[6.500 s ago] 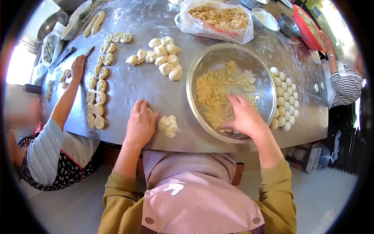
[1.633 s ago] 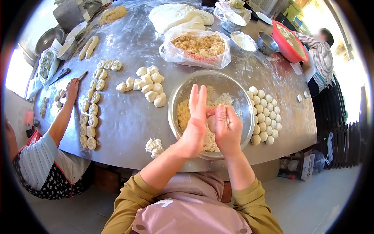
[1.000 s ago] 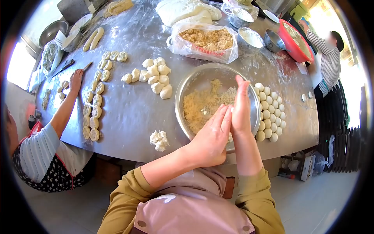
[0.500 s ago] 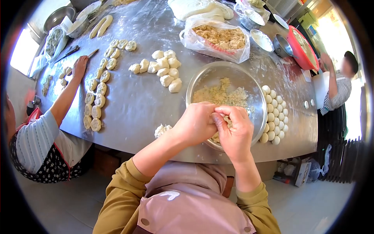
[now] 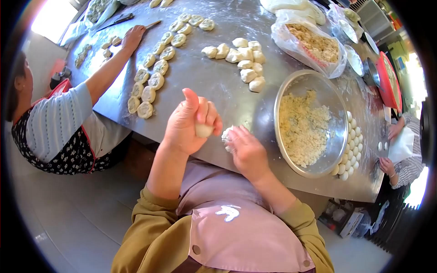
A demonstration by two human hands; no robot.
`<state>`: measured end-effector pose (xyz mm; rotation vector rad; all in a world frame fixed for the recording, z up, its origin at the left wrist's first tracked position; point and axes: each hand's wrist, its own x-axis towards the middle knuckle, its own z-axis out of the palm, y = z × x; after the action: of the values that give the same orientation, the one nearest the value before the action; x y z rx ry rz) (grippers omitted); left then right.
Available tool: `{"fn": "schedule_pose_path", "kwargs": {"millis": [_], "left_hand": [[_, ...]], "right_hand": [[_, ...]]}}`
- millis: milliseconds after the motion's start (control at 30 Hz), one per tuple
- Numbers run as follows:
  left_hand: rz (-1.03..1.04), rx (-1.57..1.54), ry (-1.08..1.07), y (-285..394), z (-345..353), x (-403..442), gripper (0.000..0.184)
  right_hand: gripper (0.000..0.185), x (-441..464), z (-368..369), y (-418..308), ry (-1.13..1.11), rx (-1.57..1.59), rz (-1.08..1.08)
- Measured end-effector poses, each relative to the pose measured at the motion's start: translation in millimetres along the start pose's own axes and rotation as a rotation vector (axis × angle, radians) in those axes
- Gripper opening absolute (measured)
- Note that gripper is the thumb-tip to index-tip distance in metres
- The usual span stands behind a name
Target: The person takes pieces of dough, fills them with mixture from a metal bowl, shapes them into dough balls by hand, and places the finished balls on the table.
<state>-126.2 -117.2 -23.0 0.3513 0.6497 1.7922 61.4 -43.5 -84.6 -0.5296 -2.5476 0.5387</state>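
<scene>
My left hand (image 5: 184, 125) is curled round a smooth white dough ball (image 5: 203, 130), thumb raised, above the table's near edge. Close to its right, my right hand (image 5: 248, 152) has its fingers over a crumbly white lump (image 5: 226, 135), partly hidden beneath them. A steel bowl (image 5: 278, 132) stands to the right with yellow and white crumbly filling (image 5: 302, 127) inside. Several round white balls (image 5: 350, 157) sit in rows beyond the bowl. Pale dough pieces (image 5: 246, 59) lie grouped on the table ahead of my hands.
Flattened rolls (image 5: 156, 81) form a double column at the left, beside a co-worker's hand (image 5: 132, 38) near a wooden-handled tool. A plastic bag of brown filling (image 5: 314, 43) is behind the bowl. A red basin (image 5: 388, 82) and another person's hands (image 5: 388, 166) are at the right.
My hands have parted. The left one has moved left with the dough ball in it; the right one has come to the white lump. The view has swung to the right.
</scene>
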Motion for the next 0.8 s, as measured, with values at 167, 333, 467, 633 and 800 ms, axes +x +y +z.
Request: {"fn": "schedule_pose_path", "kwargs": {"millis": [167, 333, 467, 633, 800], "left_hand": [[-0.022, -0.033, 0.225, -6.2, 12.4, 0.4, 0.063], [0.119, -0.091, 0.243, -17.0, 27.2, 13.8, 0.064], [0.125, -0.234, 0.130, -39.8, 63.6, 12.8, 0.073], [0.198, -0.029, 0.042, -41.0, 86.4, 14.0, 0.061], [0.315, 0.380, -0.173, -68.9, 70.3, 26.2, 0.032]], "right_hand": [[0.049, 4.5, -13.8, -3.9, -0.286, -0.048, 0.019], [0.050, 40.0, -73.4, -36.1, 0.012, 0.586, 0.155], [0.044, 60.8, -50.0, -38.5, 0.324, 0.670, 0.146], [0.037, 49.6, -76.3, -33.2, 0.221, 1.209, 0.488], [0.038, 36.0, -69.3, -17.7, 0.297, 0.894, 0.241]]}}
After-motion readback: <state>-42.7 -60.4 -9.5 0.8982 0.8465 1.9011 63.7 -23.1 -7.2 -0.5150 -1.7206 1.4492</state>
